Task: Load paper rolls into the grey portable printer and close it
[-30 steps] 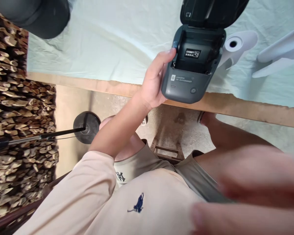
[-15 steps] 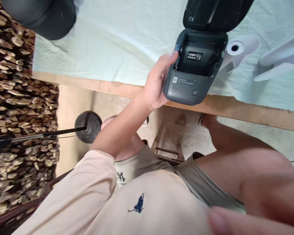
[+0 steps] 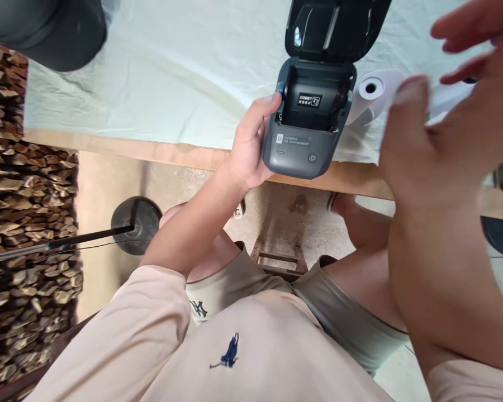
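In the head view, the left hand (image 3: pixel 249 146) is closed on the left side of the gray device (image 3: pixel 295 153), thumb on its rim, with the raised black lid (image 3: pixel 318 28) beyond that grip. Right of the hold, a white roll (image 3: pixel 384 96) stands on the cloth (image 3: pixel 171 78); farther right, the right hand (image 3: pixel 448 123) hovers, fingers parted, nothing visible in its grasp.

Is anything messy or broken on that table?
I see nothing spilled or broken. Only the white paper roll beside the dark device looks untidy: its loose end flares out instead of being wound snugly. The right hand hides part of the table.
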The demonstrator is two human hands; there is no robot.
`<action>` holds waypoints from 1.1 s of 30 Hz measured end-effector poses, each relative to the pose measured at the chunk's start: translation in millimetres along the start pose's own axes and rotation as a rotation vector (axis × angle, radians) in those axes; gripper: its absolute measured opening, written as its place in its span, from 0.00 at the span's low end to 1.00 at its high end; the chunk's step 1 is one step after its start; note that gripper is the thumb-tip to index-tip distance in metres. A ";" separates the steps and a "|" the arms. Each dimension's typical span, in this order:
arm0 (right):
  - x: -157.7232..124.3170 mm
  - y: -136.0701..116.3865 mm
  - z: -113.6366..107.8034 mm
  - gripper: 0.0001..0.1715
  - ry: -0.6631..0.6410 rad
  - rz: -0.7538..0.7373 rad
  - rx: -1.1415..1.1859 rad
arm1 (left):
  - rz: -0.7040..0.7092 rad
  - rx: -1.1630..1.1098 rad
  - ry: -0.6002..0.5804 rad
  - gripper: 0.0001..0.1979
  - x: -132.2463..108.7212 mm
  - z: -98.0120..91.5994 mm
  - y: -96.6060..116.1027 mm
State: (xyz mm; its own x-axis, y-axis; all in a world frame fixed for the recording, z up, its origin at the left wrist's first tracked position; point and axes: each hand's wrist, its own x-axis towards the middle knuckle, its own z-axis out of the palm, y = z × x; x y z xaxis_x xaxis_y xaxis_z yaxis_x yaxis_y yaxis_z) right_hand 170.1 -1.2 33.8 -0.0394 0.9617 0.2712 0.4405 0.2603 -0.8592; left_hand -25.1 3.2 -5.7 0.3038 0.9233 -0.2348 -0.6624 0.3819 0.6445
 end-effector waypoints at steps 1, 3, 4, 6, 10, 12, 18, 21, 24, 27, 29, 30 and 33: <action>9.8 4.1 2.7 0.23 0.005 -0.104 -0.232 | -0.005 -0.002 -0.001 0.17 -0.1 1.4 0.4; 21.8 14.7 9.7 0.30 -0.027 -0.135 -0.541 | -0.023 -0.004 -0.023 0.18 -0.2 3.2 1.3; 24.5 20.3 13.2 0.31 -0.060 -0.076 -0.593 | -0.026 -0.003 -0.032 0.19 -0.2 3.4 1.7; 25.5 30.3 18.4 0.29 -0.121 0.031 -0.619 | -0.017 -0.002 -0.037 0.18 0.3 2.1 2.0; 22.0 42.8 18.2 0.23 -0.120 -0.036 -0.593 | -0.011 -0.008 -0.059 0.18 2.2 -3.0 1.4; 22.7 47.9 15.3 0.26 -0.031 -0.146 -0.472 | -0.019 -0.008 -0.049 0.18 2.6 -4.4 0.7; 38.1 63.9 10.7 0.15 0.134 0.006 0.633 | 0.004 -0.039 -0.074 0.17 2.6 -5.1 0.1; 43.4 61.3 5.5 0.20 -0.137 0.223 0.838 | -0.004 -0.043 -0.078 0.17 3.0 -4.9 0.7; 43.7 50.7 4.0 0.27 -0.243 0.139 0.742 | 0.005 -0.035 -0.036 0.18 3.1 -3.7 0.9; 39.2 34.0 12.3 0.21 -0.107 0.013 0.602 | -0.011 -0.035 -0.012 0.17 2.7 -1.6 0.5; 33.5 19.0 20.2 0.16 0.000 -0.185 0.402 | -0.028 -0.051 0.007 0.16 2.0 0.4 0.1; 30.3 10.9 23.7 0.16 0.008 -0.288 0.249 | -0.032 -0.062 0.020 0.14 1.6 1.6 -0.1; 22.7 -11.0 30.5 0.20 -0.109 -0.343 -0.232 | -0.016 -0.066 0.034 0.13 -0.3 5.0 -1.0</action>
State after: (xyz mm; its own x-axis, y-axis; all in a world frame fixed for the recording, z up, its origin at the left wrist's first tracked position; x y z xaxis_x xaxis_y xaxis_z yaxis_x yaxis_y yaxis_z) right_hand 137.0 20.4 36.1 -0.3076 0.8293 0.4666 0.5748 0.5527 -0.6034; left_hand -21.1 2.3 -2.6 0.2922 0.9175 -0.2697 -0.7015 0.3973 0.5917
